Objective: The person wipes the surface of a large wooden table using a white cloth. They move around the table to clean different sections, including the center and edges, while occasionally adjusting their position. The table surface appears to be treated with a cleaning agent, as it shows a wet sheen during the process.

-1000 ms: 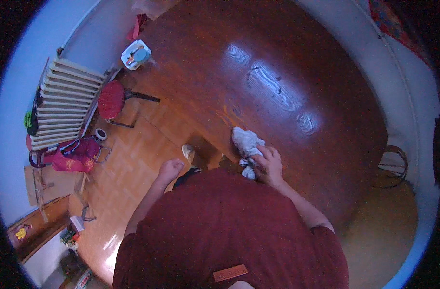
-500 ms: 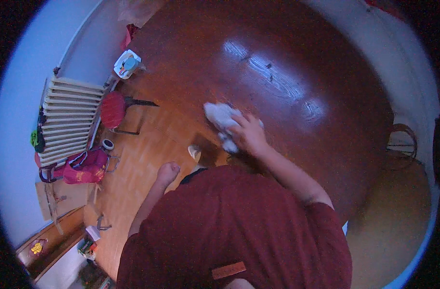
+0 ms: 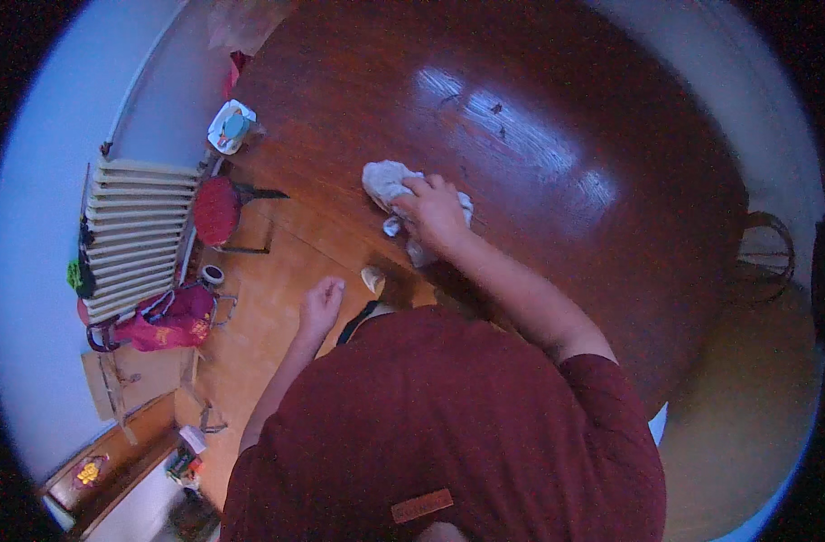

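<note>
A crumpled white cloth [image 3: 387, 181] lies on the dark, glossy wooden table [image 3: 340, 99], close to its near-left edge. My right hand [image 3: 435, 215] is on top of the cloth, gripping and pressing it to the surface. Part of the cloth sticks out past the fingers on both sides. My left hand [image 3: 322, 305] hangs beside my body over the floor, fingers curled in, and nothing shows in it.
A red-seated stool [image 3: 217, 211] stands left of the table by a white radiator [image 3: 146, 230]. Below it sits a magenta bag [image 3: 173, 321]. A white container [image 3: 230, 126] rests near the table's left edge. A round-backed chair [image 3: 778, 257] is at the far right.
My right hand and the cloth have slid away from me and to the left over the table. My left hand has risen slightly. The whole view has shifted a little.
</note>
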`<state>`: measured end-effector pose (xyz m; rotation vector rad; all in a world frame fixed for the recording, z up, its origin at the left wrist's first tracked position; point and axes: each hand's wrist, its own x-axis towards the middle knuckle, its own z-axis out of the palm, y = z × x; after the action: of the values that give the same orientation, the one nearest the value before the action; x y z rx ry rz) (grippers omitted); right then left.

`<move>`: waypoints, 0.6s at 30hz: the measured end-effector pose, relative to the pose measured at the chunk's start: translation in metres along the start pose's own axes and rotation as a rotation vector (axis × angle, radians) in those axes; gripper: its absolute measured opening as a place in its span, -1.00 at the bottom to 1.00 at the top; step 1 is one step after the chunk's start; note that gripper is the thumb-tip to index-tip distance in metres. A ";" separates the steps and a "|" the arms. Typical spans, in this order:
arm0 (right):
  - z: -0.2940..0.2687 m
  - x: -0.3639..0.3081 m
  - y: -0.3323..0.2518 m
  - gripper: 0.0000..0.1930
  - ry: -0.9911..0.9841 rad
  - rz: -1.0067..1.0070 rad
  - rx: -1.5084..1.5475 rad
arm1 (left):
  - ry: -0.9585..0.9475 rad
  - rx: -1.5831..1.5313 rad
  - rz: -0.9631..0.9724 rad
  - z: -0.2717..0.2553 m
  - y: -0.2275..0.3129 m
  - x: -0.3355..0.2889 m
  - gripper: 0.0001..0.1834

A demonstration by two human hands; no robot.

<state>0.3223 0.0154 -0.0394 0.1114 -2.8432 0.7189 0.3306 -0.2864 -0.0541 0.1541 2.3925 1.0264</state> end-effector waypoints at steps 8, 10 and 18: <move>-0.031 -0.025 0.011 -0.45 0.207 0.245 0.281 | 0.205 0.452 0.651 0.050 0.158 0.065 -0.13; -0.056 -0.061 0.027 -0.53 0.322 0.386 0.221 | 0.254 0.572 0.591 0.078 0.173 0.074 -0.13; -0.073 -0.207 0.037 -0.61 0.310 0.534 -0.101 | 0.115 0.562 0.764 0.041 0.139 0.104 -0.28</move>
<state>0.5326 0.0877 -0.0387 -0.7318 -2.6044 0.6112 0.2487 -0.1307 -0.0234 1.3141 2.7193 0.6095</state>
